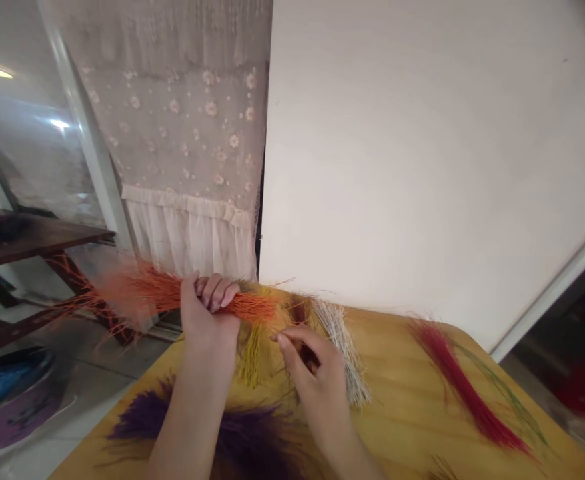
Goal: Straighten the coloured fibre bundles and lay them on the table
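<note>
My left hand (212, 297) is wrapped round a thick bundle of orange dyed fibre strands (252, 307), held level above the table. Its loose, frayed end fans out to the left, and the tighter end points right. Just below that right end is my right hand (312, 363), thumb and forefinger pinched together. Whatever lies between those fingertips is too small to make out. Under the orange bundle lies a yellow strand bundle (251, 363). A purple bundle (257, 440) spreads on the table beneath my forearms.
On the wooden table (387, 413) rest a white strand bundle (342, 353), a brown one (299, 310) and a crimson one (465, 387) beside thin green strands (507, 387). A white panel (422, 153) stands behind. At left are a bucket (12, 400) and a dark bench (37, 237).
</note>
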`<state>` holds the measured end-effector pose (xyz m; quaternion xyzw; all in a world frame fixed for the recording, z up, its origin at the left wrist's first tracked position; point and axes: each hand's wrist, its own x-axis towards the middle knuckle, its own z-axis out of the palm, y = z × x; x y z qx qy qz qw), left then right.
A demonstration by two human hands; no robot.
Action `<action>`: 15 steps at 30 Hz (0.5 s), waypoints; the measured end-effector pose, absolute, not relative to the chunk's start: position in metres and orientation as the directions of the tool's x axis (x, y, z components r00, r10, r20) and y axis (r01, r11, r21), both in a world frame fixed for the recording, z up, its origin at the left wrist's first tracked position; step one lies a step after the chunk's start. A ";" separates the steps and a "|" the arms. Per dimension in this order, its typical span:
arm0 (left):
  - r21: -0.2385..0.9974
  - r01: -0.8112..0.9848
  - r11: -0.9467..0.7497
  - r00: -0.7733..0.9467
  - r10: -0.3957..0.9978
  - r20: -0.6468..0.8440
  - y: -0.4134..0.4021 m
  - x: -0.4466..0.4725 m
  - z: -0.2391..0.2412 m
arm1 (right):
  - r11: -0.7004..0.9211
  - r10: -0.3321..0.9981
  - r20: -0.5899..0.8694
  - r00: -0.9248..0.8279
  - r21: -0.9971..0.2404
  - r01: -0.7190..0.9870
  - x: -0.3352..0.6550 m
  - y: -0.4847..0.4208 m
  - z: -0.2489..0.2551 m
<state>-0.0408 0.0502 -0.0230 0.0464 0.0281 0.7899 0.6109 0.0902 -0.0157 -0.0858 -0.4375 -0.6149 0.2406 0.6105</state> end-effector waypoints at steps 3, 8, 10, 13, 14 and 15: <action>0.117 -0.957 -0.267 -0.262 0.963 0.054 0.050 -0.047 -0.020 | 0.516 0.822 0.558 0.114 -0.815 0.265 0.092 -0.018 -0.083; 0.148 -0.962 -0.229 -0.218 0.972 0.085 0.046 -0.037 -0.018 | 0.520 0.825 0.553 0.113 -0.823 0.228 0.091 -0.020 -0.081; 0.161 -0.966 -0.204 -0.189 0.977 0.103 0.044 -0.030 -0.019 | 0.508 0.829 0.544 0.133 -0.830 0.229 0.088 -0.021 -0.084; 0.178 -0.969 -0.169 -0.147 0.980 0.131 0.043 -0.021 -0.022 | 0.484 0.836 0.526 0.154 -0.840 0.244 0.085 -0.020 -0.089; 0.184 -0.970 -0.158 -0.134 0.981 0.137 0.043 -0.019 -0.023 | 0.480 0.838 0.523 0.157 -0.842 0.246 0.084 -0.020 -0.090; 0.189 -0.971 -0.148 -0.122 0.983 0.140 0.043 -0.018 -0.024 | 0.478 0.839 0.521 0.156 -0.843 0.246 0.084 -0.019 -0.091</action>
